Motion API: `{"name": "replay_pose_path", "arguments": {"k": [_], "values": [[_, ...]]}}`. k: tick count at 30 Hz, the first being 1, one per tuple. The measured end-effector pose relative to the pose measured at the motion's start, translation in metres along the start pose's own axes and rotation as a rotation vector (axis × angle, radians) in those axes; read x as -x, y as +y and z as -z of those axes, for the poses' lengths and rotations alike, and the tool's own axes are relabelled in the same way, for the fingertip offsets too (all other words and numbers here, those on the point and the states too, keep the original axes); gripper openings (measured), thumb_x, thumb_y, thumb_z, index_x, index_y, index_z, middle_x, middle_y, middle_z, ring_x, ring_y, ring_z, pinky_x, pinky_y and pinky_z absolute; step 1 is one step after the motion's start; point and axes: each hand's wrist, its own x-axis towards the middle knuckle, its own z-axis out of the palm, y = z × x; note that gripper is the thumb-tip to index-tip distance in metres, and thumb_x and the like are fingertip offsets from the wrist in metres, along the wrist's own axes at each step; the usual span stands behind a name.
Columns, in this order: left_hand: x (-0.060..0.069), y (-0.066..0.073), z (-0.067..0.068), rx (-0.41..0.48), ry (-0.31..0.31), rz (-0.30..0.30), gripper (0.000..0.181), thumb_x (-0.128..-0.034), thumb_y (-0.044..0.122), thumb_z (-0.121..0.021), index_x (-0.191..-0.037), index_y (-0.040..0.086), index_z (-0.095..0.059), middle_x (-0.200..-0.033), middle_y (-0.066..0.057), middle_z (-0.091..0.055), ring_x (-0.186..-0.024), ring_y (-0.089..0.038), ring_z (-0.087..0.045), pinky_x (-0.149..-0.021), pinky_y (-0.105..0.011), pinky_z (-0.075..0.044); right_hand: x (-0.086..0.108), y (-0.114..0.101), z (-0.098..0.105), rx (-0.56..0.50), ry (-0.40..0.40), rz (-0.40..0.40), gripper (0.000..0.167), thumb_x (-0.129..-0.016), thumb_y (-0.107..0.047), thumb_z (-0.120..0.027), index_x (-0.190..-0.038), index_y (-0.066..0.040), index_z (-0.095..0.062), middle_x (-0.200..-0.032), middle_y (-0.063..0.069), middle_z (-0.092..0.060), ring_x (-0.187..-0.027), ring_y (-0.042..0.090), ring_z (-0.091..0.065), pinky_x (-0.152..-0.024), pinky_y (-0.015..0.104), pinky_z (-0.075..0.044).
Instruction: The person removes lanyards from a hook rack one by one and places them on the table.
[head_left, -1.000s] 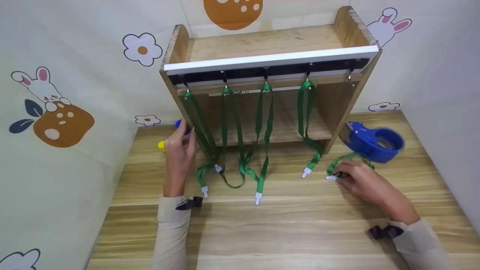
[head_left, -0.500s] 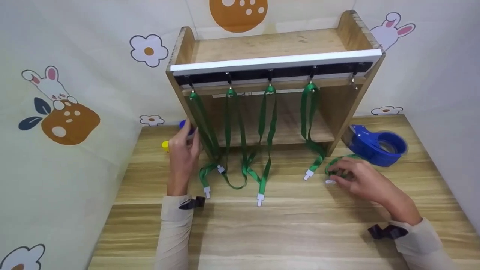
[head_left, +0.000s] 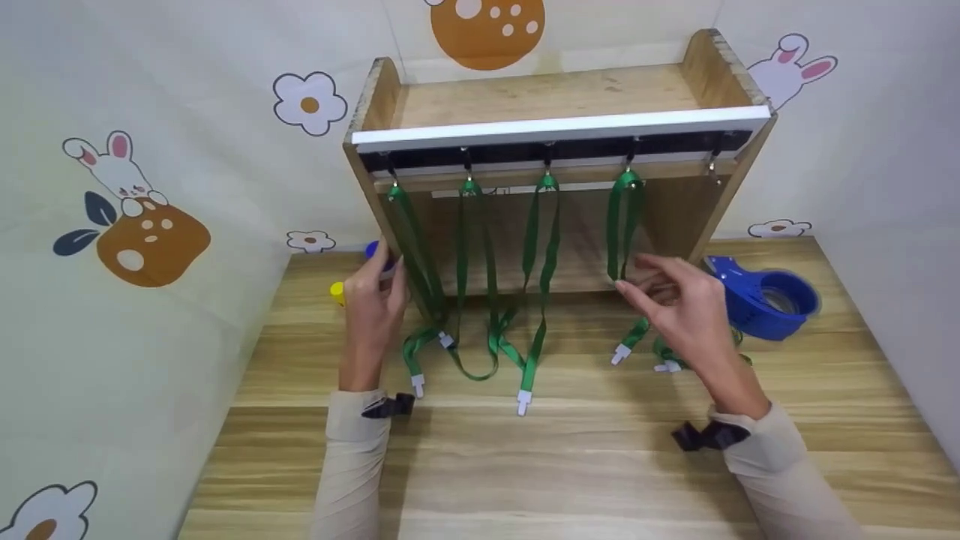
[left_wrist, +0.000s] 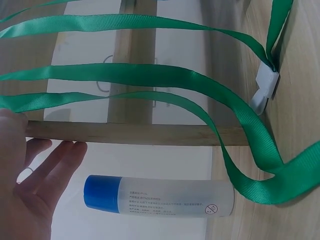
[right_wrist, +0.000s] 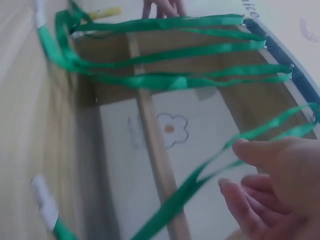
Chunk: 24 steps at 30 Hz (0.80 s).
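Observation:
Green lanyards with white clips hang from hooks along the front of a wooden shelf unit (head_left: 559, 124). My left hand (head_left: 367, 304) rests at the unit's left side; in the left wrist view its fingers (left_wrist: 72, 157) touch the side panel's edge (left_wrist: 125, 134). My right hand (head_left: 679, 300) is raised at the rightmost hanging lanyard (head_left: 616, 225), thumb and fingers apart. In the right wrist view the thumb (right_wrist: 265, 150) overlaps that lanyard's strap; whether it touches is unclear. Another lanyard (head_left: 664, 352) lies on the table, partly hidden below the right hand. The rightmost hook (head_left: 713, 172) bears no lanyard.
A blue tape dispenser (head_left: 769, 300) stands right of the unit. On the left are a clear bottle with a blue cap (left_wrist: 102, 194) and a yellow-capped item (head_left: 337, 292). Lanyard ends, such as the white clip (head_left: 524, 401), reach onto the wooden table (head_left: 480, 465).
My right hand has let go of the lanyard on the table and moved up and left to the rightmost hanging one. The left hand stays at the unit's side. The head view has shifted slightly.

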Motion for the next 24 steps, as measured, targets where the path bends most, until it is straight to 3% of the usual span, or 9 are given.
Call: {"name": "replay_pose_path", "arguments": {"k": [5,15,21,24], "values": [[0.0,0.001,-0.001,-0.007,-0.016,0.017,0.047,-0.1085,0.012,-0.065,-0.153,-0.002,-0.058,-0.131,-0.022,-0.077,-0.111,-0.033,-0.08,-0.082,-0.04,-0.069,-0.009,-0.012,-0.011,-0.021,0.03,-0.029,0.037,-0.093,-0.029,-0.089,-0.119,-0.003,-0.082,-0.097,0.014,-0.084,-0.076,0.027,-0.081,-0.069,0.004,-0.055],[0.0,0.002,0.001,-0.01,-0.02,0.054,0.05,-0.1089,0.014,-0.065,-0.156,0.003,-0.056,-0.134,-0.019,-0.076,-0.113,-0.033,-0.079,-0.084,-0.041,-0.069,-0.006,-0.014,-0.015,-0.052,0.061,-0.017,0.02,-0.096,-0.017,-0.085,-0.111,-0.006,-0.085,-0.09,0.008,-0.084,-0.067,0.018,-0.079,-0.064,0.007,-0.056],[0.0,0.002,0.0,-0.002,-0.014,0.043,0.049,-0.1085,0.014,-0.066,-0.156,0.003,-0.057,-0.135,-0.018,-0.076,-0.114,-0.032,-0.079,-0.084,-0.04,-0.069,-0.004,-0.014,-0.011,-0.124,0.171,0.114,0.015,-0.096,-0.007,-0.082,-0.11,-0.007,-0.085,-0.084,0.007,-0.083,-0.057,0.004,-0.071,-0.06,0.009,-0.056],[0.0,0.002,-0.001,-0.005,-0.005,0.043,0.049,-0.1078,0.014,-0.067,-0.155,0.002,-0.057,-0.136,-0.017,-0.076,-0.115,-0.032,-0.079,-0.083,-0.039,-0.068,-0.005,-0.016,-0.009,-0.143,0.205,0.189,0.02,-0.094,0.0,-0.081,-0.111,-0.009,-0.086,-0.081,0.008,-0.082,-0.056,-0.003,-0.065,-0.059,0.006,-0.052]]}}
